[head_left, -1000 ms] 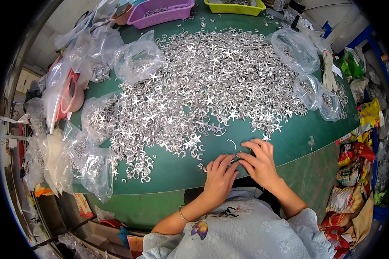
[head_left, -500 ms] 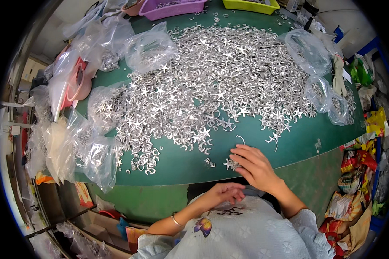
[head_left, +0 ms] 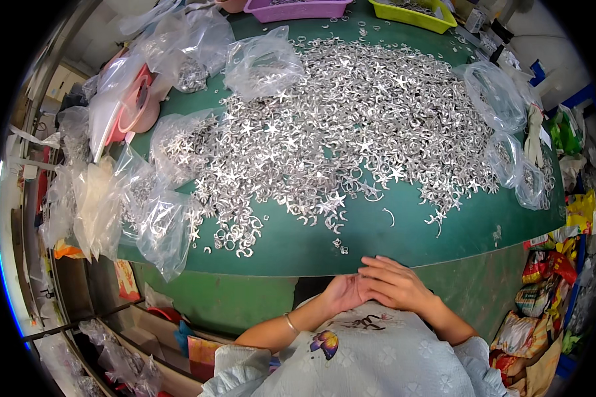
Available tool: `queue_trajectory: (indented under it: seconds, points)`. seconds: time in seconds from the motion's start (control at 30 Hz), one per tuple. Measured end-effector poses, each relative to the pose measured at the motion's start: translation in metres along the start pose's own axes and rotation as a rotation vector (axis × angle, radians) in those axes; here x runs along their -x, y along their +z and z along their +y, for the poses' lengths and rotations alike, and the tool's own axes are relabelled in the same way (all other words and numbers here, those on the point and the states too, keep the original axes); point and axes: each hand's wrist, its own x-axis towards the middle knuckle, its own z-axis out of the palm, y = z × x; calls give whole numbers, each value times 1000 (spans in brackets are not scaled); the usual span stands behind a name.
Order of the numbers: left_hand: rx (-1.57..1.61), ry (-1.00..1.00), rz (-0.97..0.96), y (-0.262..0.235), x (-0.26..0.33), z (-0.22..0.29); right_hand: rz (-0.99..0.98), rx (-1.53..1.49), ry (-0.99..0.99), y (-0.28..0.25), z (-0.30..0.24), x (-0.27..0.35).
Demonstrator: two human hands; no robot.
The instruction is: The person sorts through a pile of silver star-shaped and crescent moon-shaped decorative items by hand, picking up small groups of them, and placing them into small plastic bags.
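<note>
My left hand (head_left: 344, 294) is at the table's near edge, palm turned up, its fingers hidden behind my right hand (head_left: 396, 284). The right hand lies over it with fingers stretched out toward the left palm, and whatever may be between the two is hidden. Just beyond them on the green table (head_left: 417, 248) sit a few small metal rings (head_left: 340, 247) and a single thin curved piece (head_left: 389, 216). Farther back spreads a wide heap of silvery metal pieces (head_left: 351, 112), with starfish, crescent and ring shapes.
Clear plastic bags (head_left: 159, 228) with metal pieces line the left side, near a pink basket (head_left: 139, 106). Purple (head_left: 298, 10) and yellow trays (head_left: 414, 16) stand at the back. More bags (head_left: 493, 99) lie at the right. Colourful packets (head_left: 540, 284) are piled beyond the right edge.
My right hand has drawn back from the tabletop to the near edge and met my left hand. The small metal cluster under its fingers no longer shows on the table. The view has shifted slightly.
</note>
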Motion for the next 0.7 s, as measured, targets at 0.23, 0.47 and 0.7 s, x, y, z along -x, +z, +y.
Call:
queue_trajectory:
  seconds: [0.23, 0.47, 0.7]
  points:
    - [-271, 1, 364, 7, 1, 4, 240, 47, 107, -12, 4, -45]
    - [-600, -164, 570, 36, 9, 3, 527, 436, 324, -48, 21, -29]
    - [-631, -310, 549, 30, -21, -2, 437, 665, 652, -39, 15, 12]
